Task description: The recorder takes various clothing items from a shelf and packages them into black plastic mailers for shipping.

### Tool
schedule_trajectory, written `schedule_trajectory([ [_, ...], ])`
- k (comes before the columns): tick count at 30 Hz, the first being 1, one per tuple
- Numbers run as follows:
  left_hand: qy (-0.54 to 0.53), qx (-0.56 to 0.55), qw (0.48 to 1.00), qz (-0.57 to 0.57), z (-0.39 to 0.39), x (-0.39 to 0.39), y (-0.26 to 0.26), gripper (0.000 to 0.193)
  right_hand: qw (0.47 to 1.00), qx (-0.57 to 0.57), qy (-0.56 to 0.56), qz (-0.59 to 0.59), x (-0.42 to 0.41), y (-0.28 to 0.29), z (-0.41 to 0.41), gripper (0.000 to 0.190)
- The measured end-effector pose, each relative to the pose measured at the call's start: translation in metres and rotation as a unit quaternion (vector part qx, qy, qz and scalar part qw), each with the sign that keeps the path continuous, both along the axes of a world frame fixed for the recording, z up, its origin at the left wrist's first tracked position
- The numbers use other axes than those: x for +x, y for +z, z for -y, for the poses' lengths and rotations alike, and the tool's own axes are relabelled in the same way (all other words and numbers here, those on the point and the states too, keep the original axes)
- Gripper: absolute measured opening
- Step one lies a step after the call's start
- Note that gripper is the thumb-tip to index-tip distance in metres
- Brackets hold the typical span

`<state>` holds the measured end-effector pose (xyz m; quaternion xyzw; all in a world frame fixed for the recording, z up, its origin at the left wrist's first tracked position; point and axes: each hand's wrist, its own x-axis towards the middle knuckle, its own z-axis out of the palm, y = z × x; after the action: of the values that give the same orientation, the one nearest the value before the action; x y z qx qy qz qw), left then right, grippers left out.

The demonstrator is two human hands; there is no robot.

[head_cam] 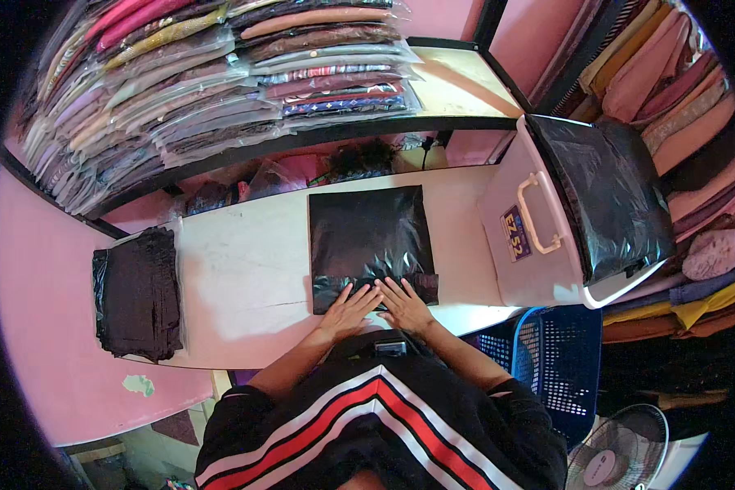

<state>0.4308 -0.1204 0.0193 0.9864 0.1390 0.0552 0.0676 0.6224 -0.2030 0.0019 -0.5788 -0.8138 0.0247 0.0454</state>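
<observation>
A glossy black plastic packet [367,233] lies flat on the white tabletop [245,269], directly before me, with a strip across its near end. My left hand [350,309] rests on the near edge of the packet, fingers spread and pointing away from me. Beside it, my right hand [405,305] lies palm down on the same edge, and the fingertips of the two hands almost meet. Neither hand grips anything. At the table's left end sits a stack of folded black items [138,294], partly with a shiny surface.
Plastic-wrapped folded clothes [208,92] fill a shelf behind the table. To the right stands a pale plastic bin [496,245] topped with black plastic packets [606,190]. Below it are a blue perforated basket [563,367] and a fan [618,453]. Garments [698,122] hang or lie further right.
</observation>
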Motion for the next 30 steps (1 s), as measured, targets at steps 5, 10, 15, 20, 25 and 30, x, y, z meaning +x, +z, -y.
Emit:
schedule_trajectory([
  [5, -0.002, -0.015, 0.998, -0.066, -0.016, -0.015, -0.015, 0.065, 0.997, -0.015, 0.023, -0.070, 0.016, 0.001, 0.004, 0.063],
  [10, 0.007, -0.040, 0.997, -0.062, -0.028, -0.038, -0.006, 0.067, 0.996, -0.033, 0.038, -0.069, 0.047, -0.001, 0.014, 0.062],
  [15, 0.032, -0.115, 0.989, -0.086, -0.039, -0.053, -0.002, 0.072, 0.983, -0.020, 0.040, -0.180, 0.066, -0.005, 0.020, 0.066],
  [20, 0.053, -0.177, 0.983, 0.014, -0.045, -0.069, -0.010, 0.071, 0.976, 0.039, 0.023, -0.214, 0.075, -0.011, 0.026, 0.067],
  [25, 0.119, -0.235, 0.952, 0.155, -0.045, -0.063, -0.010, 0.058, 0.965, 0.088, -0.062, -0.240, 0.092, -0.025, 0.028, 0.062],
  [30, 0.165, -0.310, 0.896, 0.271, -0.055, -0.061, -0.033, 0.045, 0.910, 0.085, -0.113, -0.389, 0.096, -0.043, 0.007, 0.054],
])
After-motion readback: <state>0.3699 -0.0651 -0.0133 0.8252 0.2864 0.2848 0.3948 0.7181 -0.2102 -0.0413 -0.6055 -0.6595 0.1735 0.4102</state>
